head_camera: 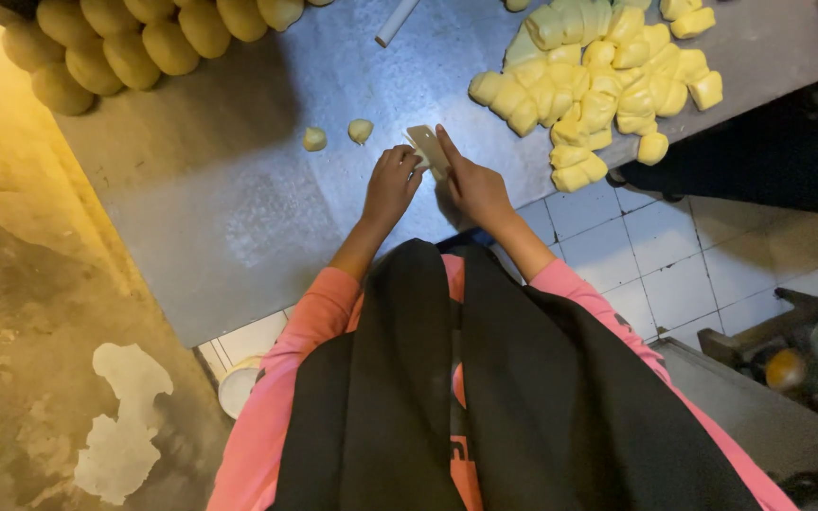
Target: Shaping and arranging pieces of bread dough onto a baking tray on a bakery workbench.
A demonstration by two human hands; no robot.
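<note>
My right hand (473, 185) grips a flat pale scraper blade (425, 145), index finger stretched along its edge, pressing down on the metal table (220, 208). My left hand (391, 182) sits just left of it, fingers curled on a small piece of pale dough (418, 162) at the blade. Two small dough lumps (314, 139) (360, 130) lie a little further left on the table.
A heap of cut yellow dough chunks (598, 85) fills the table's right part. Rows of rounded dough balls (134, 43) sit at the top left. A white tube (396, 21) lies at the top. White floor tiles (655, 265) and a worn wall (21, 331) flank the table.
</note>
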